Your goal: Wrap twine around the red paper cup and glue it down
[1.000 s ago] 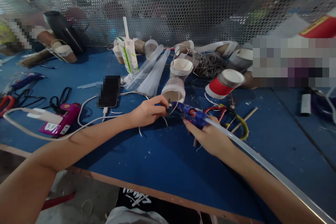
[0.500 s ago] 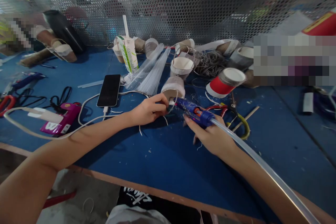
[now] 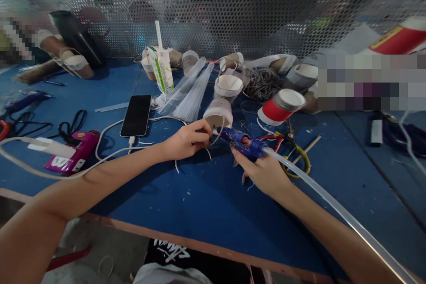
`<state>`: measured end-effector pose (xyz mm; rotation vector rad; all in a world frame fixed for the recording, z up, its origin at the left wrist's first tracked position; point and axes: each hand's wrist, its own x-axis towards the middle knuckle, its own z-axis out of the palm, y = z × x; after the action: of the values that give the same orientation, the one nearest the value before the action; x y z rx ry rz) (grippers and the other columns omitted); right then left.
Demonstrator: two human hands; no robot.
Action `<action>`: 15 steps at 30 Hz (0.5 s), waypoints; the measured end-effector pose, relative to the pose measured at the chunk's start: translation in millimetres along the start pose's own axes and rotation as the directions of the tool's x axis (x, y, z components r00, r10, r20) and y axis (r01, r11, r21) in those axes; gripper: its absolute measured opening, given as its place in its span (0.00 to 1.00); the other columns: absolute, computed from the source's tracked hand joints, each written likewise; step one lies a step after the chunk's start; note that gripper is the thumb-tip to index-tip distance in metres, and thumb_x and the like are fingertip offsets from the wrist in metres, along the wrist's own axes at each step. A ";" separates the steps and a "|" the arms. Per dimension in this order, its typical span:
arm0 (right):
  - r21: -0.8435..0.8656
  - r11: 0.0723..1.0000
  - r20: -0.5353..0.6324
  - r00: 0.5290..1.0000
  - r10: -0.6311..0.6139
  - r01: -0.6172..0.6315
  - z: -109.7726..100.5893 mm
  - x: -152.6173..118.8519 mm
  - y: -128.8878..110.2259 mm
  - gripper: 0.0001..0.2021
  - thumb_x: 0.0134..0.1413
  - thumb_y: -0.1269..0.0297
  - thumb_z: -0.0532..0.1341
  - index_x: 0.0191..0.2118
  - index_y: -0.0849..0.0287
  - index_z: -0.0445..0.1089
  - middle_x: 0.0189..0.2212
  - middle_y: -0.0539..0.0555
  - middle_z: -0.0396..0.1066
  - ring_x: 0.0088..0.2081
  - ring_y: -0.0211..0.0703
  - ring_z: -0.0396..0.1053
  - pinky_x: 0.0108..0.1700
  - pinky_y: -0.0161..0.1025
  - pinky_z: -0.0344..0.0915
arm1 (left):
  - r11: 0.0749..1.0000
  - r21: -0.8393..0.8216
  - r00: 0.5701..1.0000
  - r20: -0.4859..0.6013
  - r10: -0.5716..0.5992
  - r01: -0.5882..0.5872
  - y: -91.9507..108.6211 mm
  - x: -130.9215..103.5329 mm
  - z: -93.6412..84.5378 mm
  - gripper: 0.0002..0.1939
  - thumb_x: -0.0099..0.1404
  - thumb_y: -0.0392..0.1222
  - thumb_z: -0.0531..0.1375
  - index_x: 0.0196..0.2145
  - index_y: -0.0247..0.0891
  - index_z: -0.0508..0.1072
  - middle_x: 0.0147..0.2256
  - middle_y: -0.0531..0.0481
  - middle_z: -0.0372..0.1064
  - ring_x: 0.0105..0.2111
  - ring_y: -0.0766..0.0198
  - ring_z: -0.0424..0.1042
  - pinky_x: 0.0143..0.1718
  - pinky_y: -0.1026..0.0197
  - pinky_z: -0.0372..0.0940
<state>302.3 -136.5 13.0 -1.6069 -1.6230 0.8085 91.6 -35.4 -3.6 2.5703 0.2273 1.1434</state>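
Note:
A small paper-like cup [image 3: 218, 108] with a wrapped outside lies tilted, its mouth facing me and a thin pale cord looping from it. My left hand [image 3: 189, 141] is closed, thumb and fingers pinched at the cup's lower left rim; the fingertips are partly hidden. In my right hand [image 3: 266, 171] is a blue hot glue gun [image 3: 238, 138], its nozzle at the mouth of the cup near my left fingertips. From its rear runs a long clear glue stick [image 3: 319, 186] above my right forearm. Cord scraps [image 3: 176, 166] lie below my left hand.
Behind the cup stand another white-rimmed cup [image 3: 228, 85] and a bundle of clear sticks [image 3: 193, 102]. A phone [image 3: 136, 115] with a cable lies left, near a purple power adapter [image 3: 71, 155]. Scissors [image 3: 301, 164] and a red-banded cup [image 3: 281, 106] are right. Perforated metal [image 3: 233, 13] rises behind.
The view has shifted slightly, so most things sit a little further left. The glue gun's nozzle has edged closer to the cup's mouth. Both hands keep their grip.

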 end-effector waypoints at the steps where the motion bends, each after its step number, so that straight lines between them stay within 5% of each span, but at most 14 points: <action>1: 0.014 0.998 0.021 0.998 0.057 -0.057 -0.5 0.0 -1.6 0.14 0.57 0.55 0.60 0.25 0.56 0.66 0.18 0.51 0.69 0.13 0.39 0.66 0.13 0.36 0.66 | 1.000 0.000 1.000 0.000 0.002 -0.002 0.2 0.1 -0.1 0.12 0.63 0.24 0.56 0.24 0.35 0.66 0.35 0.49 0.65 0.32 0.70 0.68 0.30 0.68 0.68; 15: 0.042 0.983 0.034 0.983 0.179 -0.181 -0.5 0.5 -11.4 0.14 0.54 0.54 0.61 0.24 0.56 0.62 0.14 0.47 0.62 0.13 0.41 0.67 0.14 0.36 0.66 | 1.000 0.003 1.000 0.002 -0.016 0.016 1.2 -0.2 -2.0 0.12 0.63 0.27 0.58 0.23 0.34 0.67 0.34 0.49 0.66 0.32 0.70 0.70 0.30 0.68 0.69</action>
<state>296.5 -136.5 22.8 -1.7355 -1.4841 0.9590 90.0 -36.1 -2.0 2.5676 0.2484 1.1355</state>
